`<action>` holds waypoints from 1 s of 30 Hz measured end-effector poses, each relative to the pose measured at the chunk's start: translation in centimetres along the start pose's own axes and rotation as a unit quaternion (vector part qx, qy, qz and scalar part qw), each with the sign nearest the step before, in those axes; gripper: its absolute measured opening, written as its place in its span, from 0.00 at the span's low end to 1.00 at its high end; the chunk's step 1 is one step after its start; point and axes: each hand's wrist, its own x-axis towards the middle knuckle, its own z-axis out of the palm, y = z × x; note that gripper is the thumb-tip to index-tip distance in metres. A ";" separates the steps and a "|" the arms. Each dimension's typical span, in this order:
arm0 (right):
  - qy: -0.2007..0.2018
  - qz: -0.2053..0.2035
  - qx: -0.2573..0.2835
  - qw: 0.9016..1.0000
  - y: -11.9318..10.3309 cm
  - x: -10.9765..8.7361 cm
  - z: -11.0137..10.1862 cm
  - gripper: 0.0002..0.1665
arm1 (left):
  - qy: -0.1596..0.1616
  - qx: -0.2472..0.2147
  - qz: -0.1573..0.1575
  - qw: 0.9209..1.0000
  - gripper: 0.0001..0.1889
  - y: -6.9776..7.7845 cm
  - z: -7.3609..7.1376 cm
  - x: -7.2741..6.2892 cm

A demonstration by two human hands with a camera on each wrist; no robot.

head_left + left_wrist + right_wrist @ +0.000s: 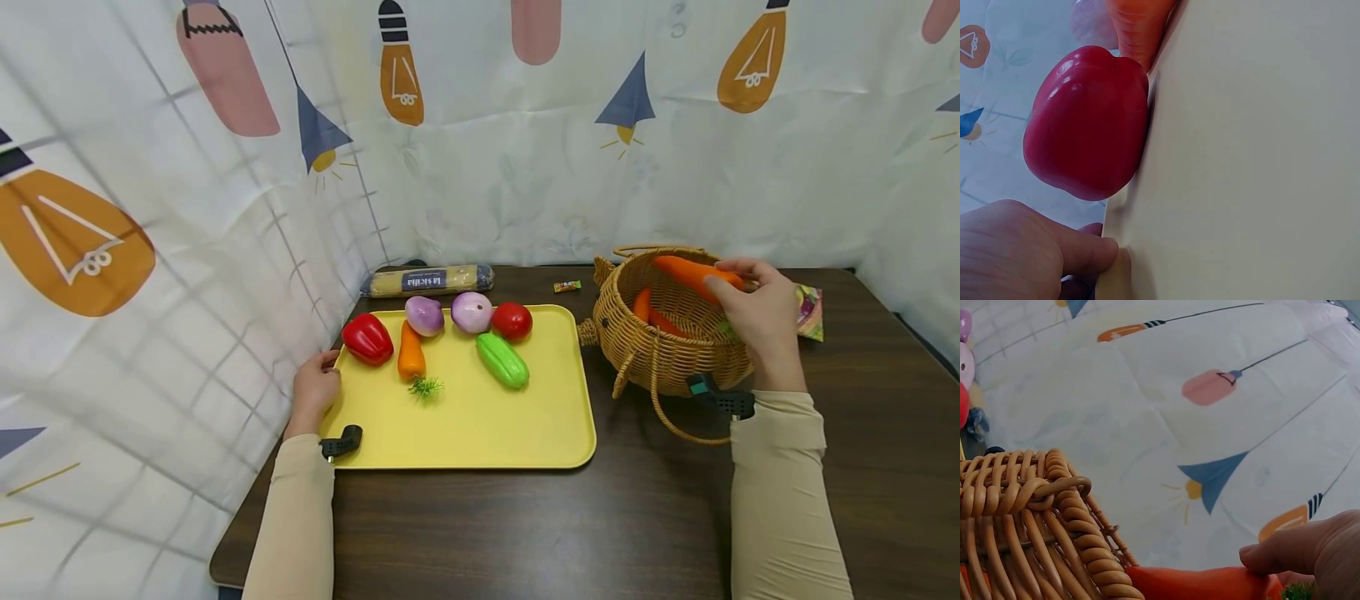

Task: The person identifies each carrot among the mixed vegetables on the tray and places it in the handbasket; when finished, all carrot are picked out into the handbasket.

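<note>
Carrot (693, 277) is in the right hand (765, 312), gripped between thumb and fingers near its leafy end and tilted over the mouth of the basket (682, 358). Holding that end likely leaves the tip free to clear the wicker wall; contact with the rim cannot be told. Left hand (315, 390) pinches the tray (465, 433) at its left edge, thumb on the rim; probably a steadying hold. Tray carries a pepper (367, 339), a 2nd carrot (411, 354), 2 purple bulbs (472, 312), a tomato (512, 322) and a cucumber (502, 361). All 6 lie mostly toward the far side, leaving bare surface nearer the person, perhaps for room. Orange pieces (667, 325) rest inside the basket, number unclear. Basket stands just right of the tray, presumably so each hand has 1 of them within easy reach.
</note>
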 end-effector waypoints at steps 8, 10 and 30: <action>-0.006 -0.024 -0.020 0.999 0.2 -0.1 0.1 0.23 | 0.010 0.005 0.014 1.000 0.24 -0.4 0.1 0.2; -0.010 -0.028 -0.018 0.999 0.2 -0.1 0.2 0.22 | 0.009 0.005 0.014 1.000 0.24 -0.4 0.1 0.3; -0.051 -0.109 -0.051 0.991 -3.1 -2.5 5.0 0.21 | 0.002 -0.006 0.007 1.000 0.25 -0.5 0.1 0.2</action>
